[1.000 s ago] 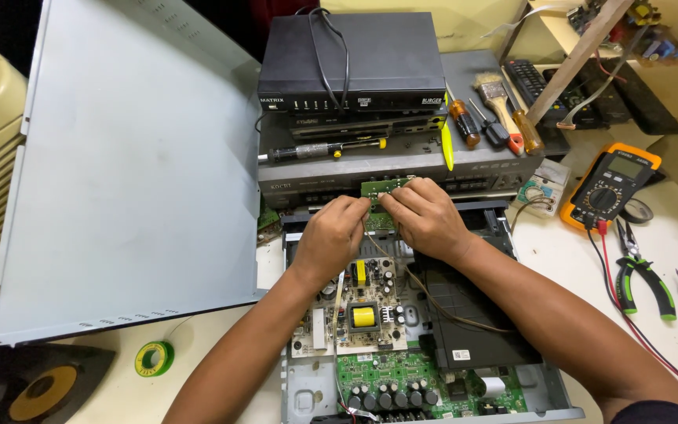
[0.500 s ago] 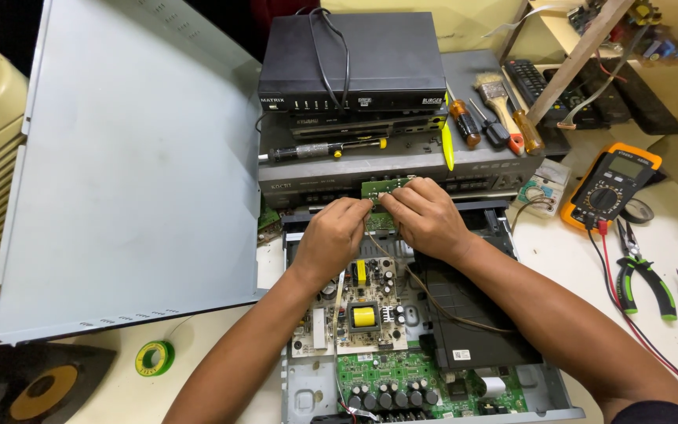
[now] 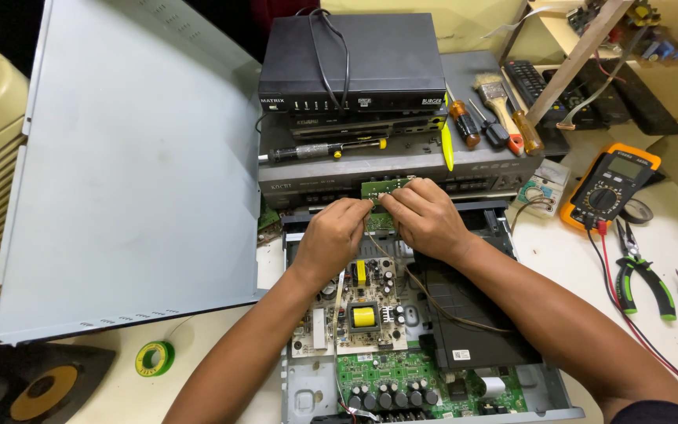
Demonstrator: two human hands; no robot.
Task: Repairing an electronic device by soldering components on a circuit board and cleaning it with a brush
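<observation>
Both hands meet over the back of an opened player chassis (image 3: 547,396). My left hand (image 3: 339,234) and my right hand (image 3: 425,216) pinch a small green circuit board (image 3: 382,188) between their fingertips, held upright just in front of the stacked grey decks (image 3: 402,165). Below the hands lie a beige power board with a yellow transformer (image 3: 362,316) and a green main board with black capacitors (image 3: 402,381). A brown cable (image 3: 441,306) runs from under my right hand across the black drive cover (image 3: 472,314).
A large grey metal lid (image 3: 135,165) leans at the left. A black set-top box (image 3: 351,59) tops the stack. Screwdrivers (image 3: 480,129), a brush, an orange multimeter (image 3: 610,188), green-handled pliers (image 3: 645,279) and a green tape roll (image 3: 154,358) lie around.
</observation>
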